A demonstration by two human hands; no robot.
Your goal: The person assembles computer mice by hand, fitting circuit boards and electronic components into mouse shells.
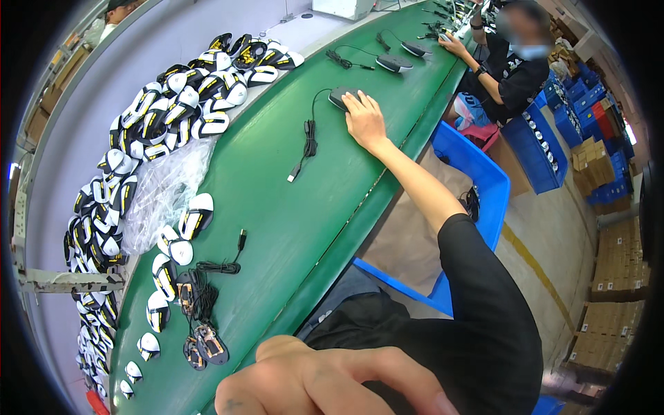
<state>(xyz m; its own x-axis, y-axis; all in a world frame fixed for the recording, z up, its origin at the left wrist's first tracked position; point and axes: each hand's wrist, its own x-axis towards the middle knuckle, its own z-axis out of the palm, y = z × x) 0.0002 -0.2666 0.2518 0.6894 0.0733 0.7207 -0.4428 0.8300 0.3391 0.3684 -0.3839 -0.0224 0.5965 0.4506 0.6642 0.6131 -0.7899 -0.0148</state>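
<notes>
My right hand (365, 123) reaches far along the green belt, its fingers closed over the near end of a dark computer mouse (339, 98). The mouse's cable (310, 138) lies bundled on the belt, its plug toward me. Large and close at the lower edge is my left hand (311, 379), fingers apart, nothing visible in it; part of it is cut off. On the near belt are opened mouse bases (209, 344) with bundled black cables (203, 297). Beside them runs a row of white-and-black mouse covers (158, 311).
More covers (183, 104) are heaped along the left ledge beside a clear plastic bag (162, 190). Farther up the belt lie other cabled mice (394, 63). A co-worker (515, 66) sits at the far right. A blue bin (499, 187) stands below the belt; cartons (621, 263) are stacked right.
</notes>
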